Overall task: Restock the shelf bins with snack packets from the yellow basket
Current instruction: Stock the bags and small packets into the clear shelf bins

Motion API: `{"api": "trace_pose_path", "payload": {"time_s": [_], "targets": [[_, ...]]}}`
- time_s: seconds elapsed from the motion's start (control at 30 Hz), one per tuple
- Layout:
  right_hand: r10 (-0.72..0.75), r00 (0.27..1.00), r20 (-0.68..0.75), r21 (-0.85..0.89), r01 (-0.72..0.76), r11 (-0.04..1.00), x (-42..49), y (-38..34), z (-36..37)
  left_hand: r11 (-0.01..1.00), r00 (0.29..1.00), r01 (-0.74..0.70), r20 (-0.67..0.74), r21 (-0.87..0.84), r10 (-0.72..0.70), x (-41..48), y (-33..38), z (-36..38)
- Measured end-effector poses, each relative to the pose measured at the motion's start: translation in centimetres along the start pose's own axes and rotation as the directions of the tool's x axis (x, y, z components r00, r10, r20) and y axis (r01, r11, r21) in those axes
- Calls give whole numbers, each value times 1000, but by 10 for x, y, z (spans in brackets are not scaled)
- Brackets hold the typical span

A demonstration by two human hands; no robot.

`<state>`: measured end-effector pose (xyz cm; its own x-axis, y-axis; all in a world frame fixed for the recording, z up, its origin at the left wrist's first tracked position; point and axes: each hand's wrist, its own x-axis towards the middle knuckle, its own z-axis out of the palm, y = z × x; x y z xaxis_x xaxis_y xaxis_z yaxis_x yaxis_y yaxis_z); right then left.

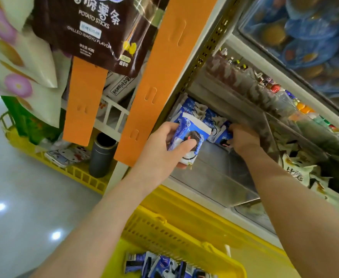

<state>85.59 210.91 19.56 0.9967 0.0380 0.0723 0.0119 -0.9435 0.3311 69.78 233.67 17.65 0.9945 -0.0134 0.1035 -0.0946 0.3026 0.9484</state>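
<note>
My left hand grips a blue-and-white snack packet with a dark cookie picture, held just in front of a clear shelf bin. Inside that bin, at its back, stands a row of the same blue packets. My right hand reaches into the bin, its fingers curled on one of the packets in the row. Below, at the bottom of the view, the yellow basket holds several more blue packets.
Orange strips hang beside the perforated shelf post. A brown potato-sticks bag hangs above. A second yellow basket on the left holds a dark cylinder and a phone. The neighbouring bin on the right holds white packets.
</note>
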Motion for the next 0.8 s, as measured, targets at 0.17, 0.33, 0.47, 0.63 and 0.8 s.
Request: {"api": "trace_pose_path", "payload": {"time_s": [0.17,0.33,0.47,0.63,0.8], "targets": [[64,998,0,110,-64,992,-11,-5,-9,999,999,2,36,43,-4,-4,3,5],[68,983,-171,549,38,835,-55,-20,-33,987,995,50,82,155,-63,-11,4,10],[-38,997,-62,932,72,356,-114,-28,-58,979,993,75,73,191,-90,-20,6,19],[-325,939,109,983,-53,177,-170,-20,-67,975,994,90,37,201,-100,-32,7,30],[-244,939,243,964,-261,-43,-191,-9,-67,988,980,143,129,50,-148,-47,8,43]]}}
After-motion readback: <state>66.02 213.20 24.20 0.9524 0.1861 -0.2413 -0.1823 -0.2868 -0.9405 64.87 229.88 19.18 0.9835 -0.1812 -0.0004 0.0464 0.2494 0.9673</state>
